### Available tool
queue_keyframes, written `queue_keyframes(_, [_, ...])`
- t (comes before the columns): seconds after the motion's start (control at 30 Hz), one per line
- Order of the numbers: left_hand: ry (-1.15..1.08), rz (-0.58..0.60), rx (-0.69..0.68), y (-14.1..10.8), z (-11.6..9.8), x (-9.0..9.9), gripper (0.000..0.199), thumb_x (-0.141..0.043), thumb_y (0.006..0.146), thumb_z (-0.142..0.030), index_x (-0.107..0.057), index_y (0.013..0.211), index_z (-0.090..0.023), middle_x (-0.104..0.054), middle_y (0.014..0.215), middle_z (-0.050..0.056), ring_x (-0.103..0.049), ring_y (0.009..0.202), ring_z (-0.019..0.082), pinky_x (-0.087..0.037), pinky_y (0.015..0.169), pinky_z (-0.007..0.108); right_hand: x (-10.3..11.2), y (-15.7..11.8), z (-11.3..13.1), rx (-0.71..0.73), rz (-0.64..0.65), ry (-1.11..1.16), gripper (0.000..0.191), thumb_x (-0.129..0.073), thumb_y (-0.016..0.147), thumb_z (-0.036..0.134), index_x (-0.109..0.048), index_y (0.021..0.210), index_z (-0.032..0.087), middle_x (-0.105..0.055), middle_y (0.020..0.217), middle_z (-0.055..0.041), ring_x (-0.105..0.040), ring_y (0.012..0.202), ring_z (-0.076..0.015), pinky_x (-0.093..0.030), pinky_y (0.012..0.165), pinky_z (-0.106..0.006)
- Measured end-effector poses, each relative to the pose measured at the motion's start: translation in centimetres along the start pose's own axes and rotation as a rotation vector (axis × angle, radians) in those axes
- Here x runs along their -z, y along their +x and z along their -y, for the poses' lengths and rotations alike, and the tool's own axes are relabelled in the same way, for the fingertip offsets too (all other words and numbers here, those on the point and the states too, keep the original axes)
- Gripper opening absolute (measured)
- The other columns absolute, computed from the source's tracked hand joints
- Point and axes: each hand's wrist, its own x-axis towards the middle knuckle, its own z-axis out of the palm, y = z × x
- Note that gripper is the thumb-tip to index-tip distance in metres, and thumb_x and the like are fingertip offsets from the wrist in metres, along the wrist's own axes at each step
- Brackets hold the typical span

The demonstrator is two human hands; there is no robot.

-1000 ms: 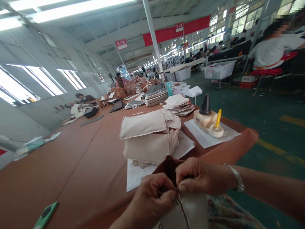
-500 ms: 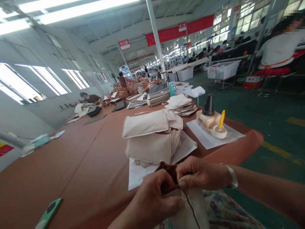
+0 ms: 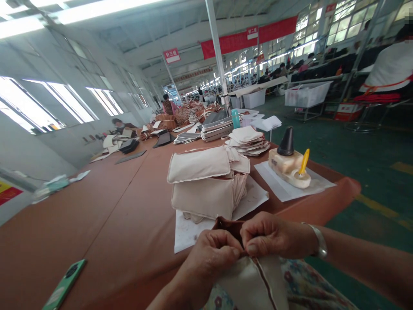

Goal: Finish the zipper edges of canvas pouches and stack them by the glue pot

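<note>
A leather pouch piece (image 3: 250, 282), pale on its outward face and brown along the inside, rests over my lap at the table's near edge. A dark seam or slit runs down its pale side. My left hand (image 3: 214, 254) pinches its upper edge between thumb and fingers. Right beside it, my right hand (image 3: 266, 234) is closed on the same edge, a silver bangle on that wrist. The two hands almost touch, and the pinched edge is partly hidden by the fingers. Just beyond lies a stack of similar pale stitched pouches (image 3: 201, 193) on white paper (image 3: 182, 230).
On the brown-covered table (image 3: 106, 241) stand a glue container (image 3: 285, 161) with a black cone and a yellow-handled brush (image 3: 303, 161), right. A green phone (image 3: 64, 284) lies near left. More pale pieces (image 3: 248, 140) are stacked behind. Other people sit farther off.
My left thumb and fingers have drawn in to pinch the pouch edge close to my right hand. The view has shifted slightly, and my right hand keeps its hold.
</note>
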Motion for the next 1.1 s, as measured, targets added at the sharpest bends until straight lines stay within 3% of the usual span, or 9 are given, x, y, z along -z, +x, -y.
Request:
queue_keyframes(0.2, [-0.080,0.035,0.018,0.0,0.2,-0.1,0.019,-0.073,0.058,-0.026,-0.065,0.068,-0.012,-0.056,0.057,0.001,-0.040,0.048,0.008,-0.025,0.049,0.022,0.1,0.0,-0.4,-0.004,0.015,0.032,0.039,-0.065,0.087,0.048,-0.060,0.079,0.010,-0.049,0.069,0.0013,-0.036,0.059,-0.0078,-0.026,0.051,-0.020])
queue_keyframes(0.37, [0.169,-0.011,-0.021,0.5,-0.7,-0.5,0.024,-0.073,0.064,-0.031,-0.058,0.061,-0.014,-0.046,0.052,-0.003,-0.032,0.048,0.007,-0.020,0.048,0.023,-0.5,0.1,0.3,0.088,-0.085,-0.111,0.040,-0.061,0.090,0.049,-0.057,0.075,0.011,-0.050,0.069,0.0000,-0.040,0.062,-0.0100,-0.029,0.054,-0.021])
queue_keyframes(0.53, [0.387,0.104,-0.040,-0.4,-1.0,0.7,0.016,-0.066,0.071,-0.028,-0.060,0.067,-0.014,-0.045,0.057,-0.004,-0.033,0.053,0.008,-0.023,0.050,0.023,-1.1,-0.4,0.6,0.062,-0.077,-0.025,0.041,-0.063,0.088,0.048,-0.057,0.071,0.011,-0.049,0.065,0.0003,-0.038,0.058,-0.0093,-0.027,0.051,-0.021])
queue_keyframes(0.67, [0.583,0.322,0.000,-1.8,-1.1,4.7,0.035,-0.069,0.076,-0.049,-0.060,0.070,-0.015,-0.046,0.065,-0.003,-0.037,0.061,0.011,-0.028,0.054,0.023,1.7,-1.7,0.4,0.123,-0.191,0.111,0.040,-0.062,0.088,0.049,-0.054,0.072,0.013,-0.046,0.065,0.0024,-0.036,0.057,-0.0084,-0.027,0.051,-0.021])
queue_keyframes(0.73, [0.712,0.356,-0.043,-2.5,-1.5,6.3,0.046,-0.073,0.071,-0.057,-0.054,0.060,-0.016,-0.046,0.065,-0.003,-0.037,0.065,0.013,-0.031,0.058,0.023,4.0,-2.4,0.2,0.091,-0.177,0.011,0.042,-0.062,0.087,0.052,-0.055,0.071,0.014,-0.047,0.065,0.0024,-0.038,0.057,-0.0090,-0.030,0.053,-0.022])
queue_keyframes(0.8, [0.825,0.329,-0.130,-3.1,-2.2,6.5,0.048,-0.071,0.073,-0.057,-0.051,0.057,-0.017,-0.046,0.066,-0.003,-0.038,0.068,0.013,-0.032,0.061,0.022,5.9,-2.6,0.1,-0.007,-0.097,-0.169,0.041,-0.066,0.083,0.051,-0.059,0.070,0.012,-0.050,0.065,0.0014,-0.042,0.058,-0.0098,-0.033,0.054,-0.022])
queue_keyframes(0.87, [0.918,0.299,-0.223,-3.4,-3.2,5.2,0.042,-0.068,0.079,-0.051,-0.054,0.060,-0.017,-0.046,0.066,-0.003,-0.038,0.068,0.013,-0.032,0.063,0.022,6.3,-2.1,0.4,-0.050,-0.063,-0.305,0.035,-0.072,0.080,0.046,-0.066,0.079,0.011,-0.058,0.076,-0.0021,-0.051,0.066,-0.0124,-0.040,0.060,-0.023])
queue_keyframes(1.0, [0.977,0.319,-0.292,-2.9,-5.4,1.2,0.033,-0.065,0.084,-0.042,-0.058,0.065,-0.017,-0.041,0.063,-0.004,-0.035,0.063,0.011,-0.029,0.058,0.023,2.2,0.6,1.8,0.070,0.005,-0.292,0.048,-0.075,0.078,0.044,-0.063,0.115,0.016,-0.061,0.103,-0.0050,-0.056,0.091,-0.0177,-0.046,0.077,-0.025])
queue_keyframes(1.1, [0.853,0.390,-0.156,-2.0,-6.2,1.3,0.037,-0.062,0.086,-0.046,-0.061,0.067,-0.015,-0.042,0.065,-0.004,-0.035,0.060,0.010,-0.026,0.054,0.023,-1.5,2.7,1.4,0.119,0.084,-0.203,0.062,-0.089,0.059,0.043,-0.062,0.107,0.015,-0.059,0.089,0.0010,-0.052,0.078,-0.0142,-0.044,0.066,-0.020])
